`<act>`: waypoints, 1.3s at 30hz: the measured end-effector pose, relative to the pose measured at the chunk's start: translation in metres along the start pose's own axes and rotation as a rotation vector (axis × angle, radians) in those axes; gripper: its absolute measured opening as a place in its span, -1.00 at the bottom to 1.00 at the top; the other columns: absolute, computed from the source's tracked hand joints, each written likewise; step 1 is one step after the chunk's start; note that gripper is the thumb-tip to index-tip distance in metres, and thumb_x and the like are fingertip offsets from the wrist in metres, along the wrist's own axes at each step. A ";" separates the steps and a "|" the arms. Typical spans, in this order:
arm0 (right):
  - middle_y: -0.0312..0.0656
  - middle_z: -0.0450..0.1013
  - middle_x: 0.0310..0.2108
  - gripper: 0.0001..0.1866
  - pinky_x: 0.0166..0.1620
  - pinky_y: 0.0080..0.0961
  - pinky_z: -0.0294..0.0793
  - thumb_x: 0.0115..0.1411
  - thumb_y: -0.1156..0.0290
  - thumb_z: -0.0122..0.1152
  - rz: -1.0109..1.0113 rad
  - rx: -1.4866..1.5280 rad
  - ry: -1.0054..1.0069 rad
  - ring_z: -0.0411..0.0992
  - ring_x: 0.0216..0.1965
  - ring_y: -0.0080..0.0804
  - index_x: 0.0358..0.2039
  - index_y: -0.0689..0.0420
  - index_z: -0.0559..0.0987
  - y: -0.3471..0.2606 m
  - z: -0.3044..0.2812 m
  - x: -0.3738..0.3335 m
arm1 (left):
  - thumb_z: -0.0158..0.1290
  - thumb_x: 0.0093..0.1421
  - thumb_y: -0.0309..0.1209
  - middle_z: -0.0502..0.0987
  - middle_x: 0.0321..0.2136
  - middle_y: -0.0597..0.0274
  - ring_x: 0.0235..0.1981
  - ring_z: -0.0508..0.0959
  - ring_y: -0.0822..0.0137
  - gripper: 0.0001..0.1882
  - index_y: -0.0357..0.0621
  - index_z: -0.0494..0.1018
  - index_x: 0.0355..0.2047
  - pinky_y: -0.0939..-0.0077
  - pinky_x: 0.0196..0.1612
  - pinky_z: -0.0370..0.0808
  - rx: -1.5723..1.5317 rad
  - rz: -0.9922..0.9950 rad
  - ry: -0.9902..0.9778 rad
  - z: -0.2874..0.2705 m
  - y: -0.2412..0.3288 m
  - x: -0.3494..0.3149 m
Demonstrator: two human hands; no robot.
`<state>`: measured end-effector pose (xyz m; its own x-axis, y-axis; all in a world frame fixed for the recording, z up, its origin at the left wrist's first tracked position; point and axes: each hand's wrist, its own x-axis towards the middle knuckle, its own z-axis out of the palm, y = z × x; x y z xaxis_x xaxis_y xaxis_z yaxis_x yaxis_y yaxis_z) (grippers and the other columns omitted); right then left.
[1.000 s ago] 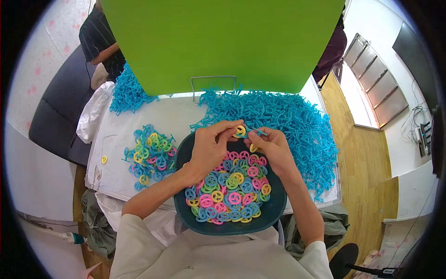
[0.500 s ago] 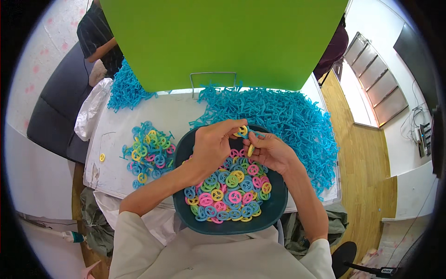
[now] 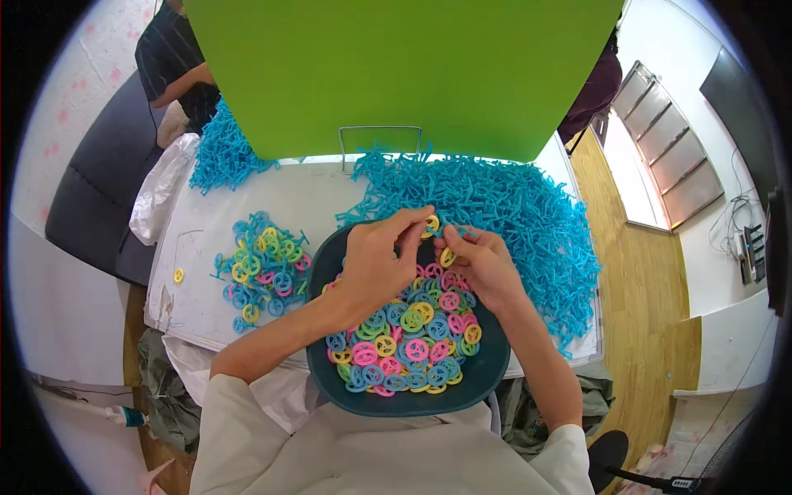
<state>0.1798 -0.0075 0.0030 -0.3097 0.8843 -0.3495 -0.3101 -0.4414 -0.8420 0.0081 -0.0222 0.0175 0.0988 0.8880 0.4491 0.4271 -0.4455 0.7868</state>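
Note:
Above the far part of a dark green basin (image 3: 412, 407), both my hands work close together. My left hand (image 3: 378, 257) pinches a small yellow spoked plastic wheel (image 3: 431, 224) between thumb and fingertips. My right hand (image 3: 488, 268) is closed on a thin blue plastic stick, its end meeting the yellow wheel; most of the stick is hidden by the fingers. A second yellow wheel (image 3: 447, 257) sits edge-on at the right fingers. Inside the basin lie many loose wheels (image 3: 417, 350) in pink, blue, green and yellow.
Behind the basin spreads a large heap of blue sticks (image 3: 495, 194); another blue heap (image 3: 227, 148) lies far left. Wheels joined with sticks form a pile (image 3: 266, 264) left of the basin. A green panel (image 3: 396, 74) stands at the back, a wire stand (image 3: 379, 129) before it. Another person (image 3: 177, 70) sits far left.
My hands have shifted only slightly, and the left fingers have turned a little around the yellow wheel. Both hands keep their hold.

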 end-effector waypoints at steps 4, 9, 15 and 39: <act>-0.28 0.50 -0.47 -0.83 -0.39 -0.67 0.38 0.17 0.38 0.27 -0.413 -0.428 0.166 0.40 -0.45 -0.65 -0.32 0.22 0.57 0.002 0.004 0.000 | -0.01 0.20 -0.60 0.60 -0.40 0.04 -0.46 0.63 0.28 -0.79 -0.26 0.50 -0.15 0.52 -0.37 0.55 -0.240 -0.009 0.058 0.005 -0.006 0.002; -0.27 0.45 -0.59 -0.86 -0.50 -0.58 0.25 0.06 0.45 0.34 -0.779 -0.760 0.282 0.29 -0.54 -0.61 -0.39 0.22 0.59 -0.001 0.011 -0.004 | -0.01 0.21 -0.62 0.55 -0.34 0.12 -0.35 0.61 0.33 -0.77 -0.25 0.49 -0.12 0.53 -0.28 0.55 -0.384 -0.031 0.015 0.001 -0.021 0.006; -0.30 0.52 -0.47 -0.84 -0.35 -0.65 0.38 0.09 0.52 0.31 -0.803 -0.850 0.344 0.39 -0.42 -0.67 -0.30 0.25 0.59 -0.004 0.016 -0.013 | 0.07 0.14 -0.64 0.51 -0.32 0.18 -0.28 0.59 0.34 -0.77 -0.24 0.51 -0.17 0.54 -0.27 0.55 -0.369 -0.024 0.018 -0.002 -0.008 0.006; -0.18 0.56 -0.35 -0.84 -0.21 -0.62 0.50 0.24 0.46 0.13 -0.609 -0.705 0.014 0.53 -0.30 -0.52 -0.26 0.28 0.58 0.004 0.016 -0.008 | -0.06 0.20 -0.34 0.49 -0.39 0.36 -0.41 0.35 0.54 -0.78 -0.18 0.52 -0.27 0.64 -0.28 0.28 0.155 -0.503 0.189 -0.220 -0.058 -0.036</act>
<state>0.1667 -0.0189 0.0093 -0.2607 0.9368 0.2332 0.2033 0.2894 -0.9354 -0.2177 -0.0533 0.0487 -0.3083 0.9444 0.1140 0.5087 0.0623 0.8587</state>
